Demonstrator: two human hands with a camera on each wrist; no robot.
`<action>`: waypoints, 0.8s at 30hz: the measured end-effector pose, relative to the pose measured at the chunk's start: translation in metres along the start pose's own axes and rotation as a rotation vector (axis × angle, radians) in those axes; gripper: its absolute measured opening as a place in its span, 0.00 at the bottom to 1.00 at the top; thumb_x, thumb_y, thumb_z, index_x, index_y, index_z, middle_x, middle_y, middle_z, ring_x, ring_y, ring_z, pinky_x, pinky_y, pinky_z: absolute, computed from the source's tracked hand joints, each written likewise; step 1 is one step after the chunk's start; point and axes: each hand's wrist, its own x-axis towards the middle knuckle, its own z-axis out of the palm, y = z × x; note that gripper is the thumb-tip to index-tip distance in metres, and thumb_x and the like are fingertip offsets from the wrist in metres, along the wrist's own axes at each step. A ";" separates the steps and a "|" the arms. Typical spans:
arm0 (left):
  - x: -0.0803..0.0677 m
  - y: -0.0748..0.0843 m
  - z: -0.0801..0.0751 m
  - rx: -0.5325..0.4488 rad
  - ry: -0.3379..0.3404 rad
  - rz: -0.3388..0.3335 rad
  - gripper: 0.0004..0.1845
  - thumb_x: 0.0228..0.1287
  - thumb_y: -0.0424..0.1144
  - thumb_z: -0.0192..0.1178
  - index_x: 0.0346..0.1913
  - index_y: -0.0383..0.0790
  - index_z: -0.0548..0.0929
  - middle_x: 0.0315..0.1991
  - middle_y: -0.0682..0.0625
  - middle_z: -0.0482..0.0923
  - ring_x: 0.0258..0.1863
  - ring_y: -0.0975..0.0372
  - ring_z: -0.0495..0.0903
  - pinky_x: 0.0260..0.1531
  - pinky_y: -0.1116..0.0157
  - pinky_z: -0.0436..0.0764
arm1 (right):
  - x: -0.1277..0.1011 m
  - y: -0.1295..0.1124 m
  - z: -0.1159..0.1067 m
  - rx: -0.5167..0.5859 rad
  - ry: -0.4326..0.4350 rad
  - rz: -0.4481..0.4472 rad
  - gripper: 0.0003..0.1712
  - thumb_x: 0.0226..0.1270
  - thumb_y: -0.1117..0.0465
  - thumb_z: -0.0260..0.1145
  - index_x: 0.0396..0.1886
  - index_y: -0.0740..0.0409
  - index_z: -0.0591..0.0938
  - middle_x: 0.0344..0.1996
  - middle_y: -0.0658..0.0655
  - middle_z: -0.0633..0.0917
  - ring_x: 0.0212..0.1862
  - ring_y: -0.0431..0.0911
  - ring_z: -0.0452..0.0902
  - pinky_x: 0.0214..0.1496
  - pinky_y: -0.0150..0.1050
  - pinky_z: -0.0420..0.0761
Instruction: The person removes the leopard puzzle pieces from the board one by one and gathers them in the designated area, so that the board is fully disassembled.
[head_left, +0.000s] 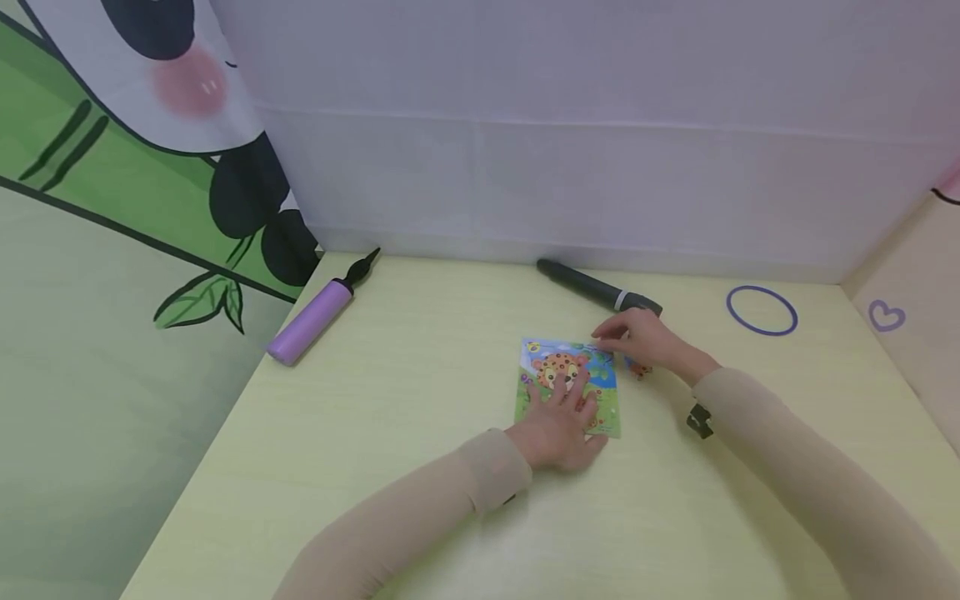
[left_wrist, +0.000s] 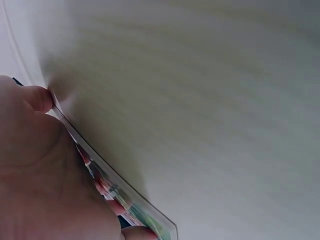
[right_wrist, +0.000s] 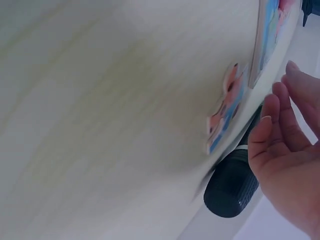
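A small picture puzzle board (head_left: 567,385) with a spotted orange animal on it lies flat near the middle of the pale yellow counter (head_left: 420,417). The left hand (head_left: 561,425) rests on its near half, fingers spread and straight, pressing it down without gripping; the left wrist view shows the palm (left_wrist: 35,170) lying against the board's edge (left_wrist: 115,187). The right hand (head_left: 641,337) hovers at the board's far right corner with its fingers loosely bent (whether the fingertips touch the board cannot be told), and it holds nothing. A loose puzzle piece (head_left: 639,368) in orange and blue lies on the counter just beside the board's right edge, under that hand; the right wrist view shows the piece (right_wrist: 226,107) apart from the fingers (right_wrist: 270,125).

Behind the right hand lies a black microphone (head_left: 596,287). A purple hand pump (head_left: 318,312) lies at the far left of the counter, and a purple ring (head_left: 761,310) at the far right.
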 end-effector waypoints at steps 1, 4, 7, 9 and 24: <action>0.001 0.000 0.000 -0.002 0.000 -0.002 0.37 0.69 0.67 0.28 0.76 0.55 0.49 0.75 0.49 0.23 0.72 0.48 0.31 0.59 0.34 0.45 | 0.002 0.001 0.001 0.003 -0.006 -0.001 0.11 0.63 0.63 0.68 0.44 0.62 0.86 0.38 0.53 0.86 0.39 0.47 0.81 0.41 0.46 0.78; 0.004 0.001 -0.003 -0.005 -0.006 -0.006 0.37 0.68 0.67 0.28 0.76 0.55 0.49 0.75 0.49 0.22 0.72 0.48 0.30 0.59 0.34 0.44 | 0.009 0.004 0.001 0.014 -0.027 -0.008 0.11 0.63 0.63 0.68 0.45 0.62 0.86 0.39 0.54 0.86 0.41 0.48 0.81 0.44 0.47 0.78; 0.009 0.001 -0.003 -0.007 -0.001 -0.008 0.38 0.68 0.68 0.28 0.76 0.55 0.48 0.75 0.49 0.23 0.72 0.48 0.30 0.59 0.34 0.44 | 0.015 0.007 0.002 0.026 -0.037 -0.012 0.11 0.62 0.63 0.69 0.44 0.61 0.87 0.39 0.54 0.86 0.42 0.48 0.81 0.45 0.46 0.78; 0.013 0.001 -0.003 -0.008 0.002 -0.011 0.39 0.68 0.68 0.28 0.76 0.54 0.48 0.75 0.49 0.23 0.72 0.47 0.30 0.59 0.33 0.44 | 0.019 0.008 0.003 0.032 -0.040 -0.025 0.10 0.62 0.63 0.69 0.43 0.61 0.87 0.39 0.55 0.86 0.42 0.49 0.81 0.45 0.46 0.78; 0.015 0.003 -0.004 -0.010 0.052 0.000 0.35 0.69 0.67 0.31 0.73 0.57 0.55 0.76 0.48 0.31 0.72 0.45 0.36 0.55 0.31 0.49 | 0.027 -0.002 0.009 0.065 -0.090 -0.063 0.11 0.63 0.64 0.68 0.44 0.61 0.86 0.41 0.55 0.86 0.46 0.49 0.80 0.49 0.48 0.77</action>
